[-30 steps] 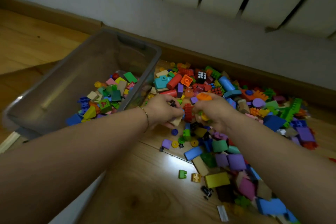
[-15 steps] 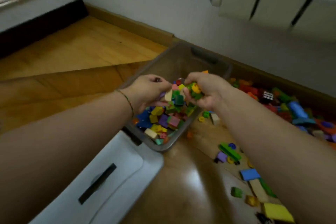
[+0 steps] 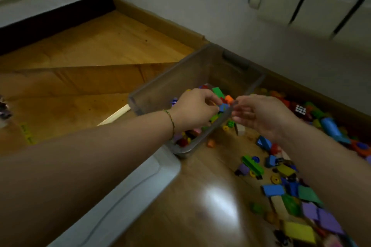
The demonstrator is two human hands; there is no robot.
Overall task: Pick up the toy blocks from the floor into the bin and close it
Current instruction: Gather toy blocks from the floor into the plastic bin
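**Hands over the open bin, a wide scatter left on the floor**

Head view: the translucent grey bin (image 3: 180, 74) stands open on the wooden floor (image 3: 100, 50), close to the wall, with only a shallow layer of coloured pieces in its bottom. The left hand (image 3: 195, 110) hangs over its inside with fingers curled. A small blue block (image 3: 223, 107) sits at the fingertips, but the blur hides whether it is pinched or dropping. The right hand (image 3: 259, 115) hovers at the bin's right rim, fingers loosely apart and holding nothing. Most toy blocks (image 3: 281, 188) lie spread on the floor to the right of the bin. The white lid (image 3: 124, 202) lies flat just in front of it, under the left forearm.

The blocks look hard, smooth and light, and unlikely to break. Cupped two-handed scoops should suit them better than pinching, though small round pieces may roll or slip out. The bin's thin walls probably flex, so the dark handle recess (image 3: 235, 60) is the safer hold. The lid likely wants a grip on its long edges, then pressure at the corners.
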